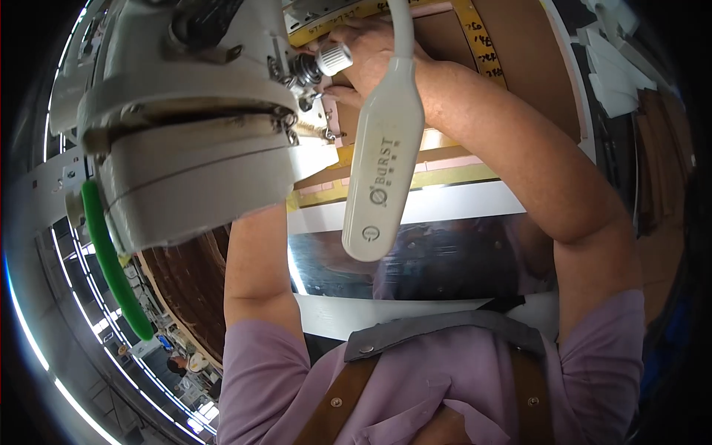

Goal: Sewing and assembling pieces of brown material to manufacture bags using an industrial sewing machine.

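Observation:
My right hand (371, 61) lies on a flat template with yellow strips (486, 44) and brown and pink panels, at the far side of a white sewing machine head (200, 178). Its thumb is stretched apart from the other fingers, and some fingertips are hidden behind the machine. Close to that hand are a ridged silver knob (334, 59) and small metal machine parts. A white oblong lamp (382, 163) hangs in front of my right wrist. My left forearm (258, 248) passes behind the machine head, which hides my left hand completely.
A shiny metal plate (445, 256) lies between my body and the template. Brown strips (653, 156) and white sheets (612, 74) are at the right. A green curved bar (111, 259) sits left of the machine, near brown stacked material (189, 278). Another person (178, 365) is far off.

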A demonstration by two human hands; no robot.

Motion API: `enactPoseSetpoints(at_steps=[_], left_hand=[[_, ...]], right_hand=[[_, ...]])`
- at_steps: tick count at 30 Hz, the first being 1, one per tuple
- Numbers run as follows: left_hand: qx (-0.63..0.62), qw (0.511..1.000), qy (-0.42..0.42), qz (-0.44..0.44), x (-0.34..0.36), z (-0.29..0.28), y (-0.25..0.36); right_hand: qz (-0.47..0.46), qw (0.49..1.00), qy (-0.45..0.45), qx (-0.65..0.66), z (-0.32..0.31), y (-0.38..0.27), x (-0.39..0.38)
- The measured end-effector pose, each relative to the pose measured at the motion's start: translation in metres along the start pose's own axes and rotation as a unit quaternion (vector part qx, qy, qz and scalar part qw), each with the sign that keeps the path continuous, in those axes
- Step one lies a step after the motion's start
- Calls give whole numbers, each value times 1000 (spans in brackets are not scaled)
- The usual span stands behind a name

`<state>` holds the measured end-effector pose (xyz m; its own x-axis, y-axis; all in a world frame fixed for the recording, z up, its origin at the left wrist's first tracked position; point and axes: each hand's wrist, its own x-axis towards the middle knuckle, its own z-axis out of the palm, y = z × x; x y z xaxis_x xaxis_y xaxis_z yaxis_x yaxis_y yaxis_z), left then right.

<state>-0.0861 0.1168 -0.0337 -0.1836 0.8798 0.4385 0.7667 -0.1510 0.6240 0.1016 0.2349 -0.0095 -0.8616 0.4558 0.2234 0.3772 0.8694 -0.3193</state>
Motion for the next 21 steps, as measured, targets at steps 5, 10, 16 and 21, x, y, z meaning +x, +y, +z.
enactPoseSetpoints(at_steps=[5,10,16,21], left_hand=[[278,958,-54,-33,-79,-52,-4],[-76,977,-10,-198,-104,-29,89],[167,985,-5,-35,-99,-20,108],[231,973,-14,11,-101,-12,103]], right_hand=[[-32,999,23,20,-11,-12,-1],[-17,992,-118,-29,-35,-22,-12],[-83,986,-138,-52,-34,-18,-22],[-120,979,-151,-65,-31,-26,-26]])
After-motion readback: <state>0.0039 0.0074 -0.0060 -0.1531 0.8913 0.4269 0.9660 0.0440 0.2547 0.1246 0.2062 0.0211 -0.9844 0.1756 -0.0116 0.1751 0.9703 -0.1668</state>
